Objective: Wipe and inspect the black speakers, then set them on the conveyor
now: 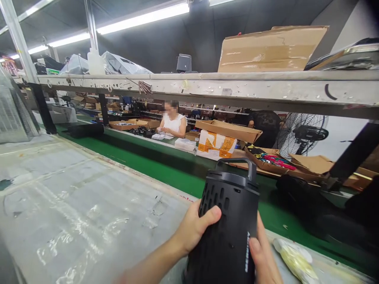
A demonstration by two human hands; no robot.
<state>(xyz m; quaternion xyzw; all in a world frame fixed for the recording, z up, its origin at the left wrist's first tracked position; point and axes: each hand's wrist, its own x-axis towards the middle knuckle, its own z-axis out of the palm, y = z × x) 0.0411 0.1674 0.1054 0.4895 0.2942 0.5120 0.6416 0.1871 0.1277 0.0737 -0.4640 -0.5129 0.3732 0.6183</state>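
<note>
A black device [226, 236] with slotted vents, a carrying handle at its top end and white lettering along its side is held up at the lower middle. My left hand [197, 227] grips its left side, the thumb lying over the vent slots. Around the right side is my right hand [264, 252], its thumb beside the white lettering. The device's lower end runs out of the frame at the bottom.
A plastic-covered worktable [118, 221] borders a green conveyor belt [139, 156]. A yellowish plastic bag [296, 260] lies right of the device. Across the belt are a seated person [174, 122], cartons [219, 144] and a fan [308, 134]. Overhead runs a shelf [201, 85].
</note>
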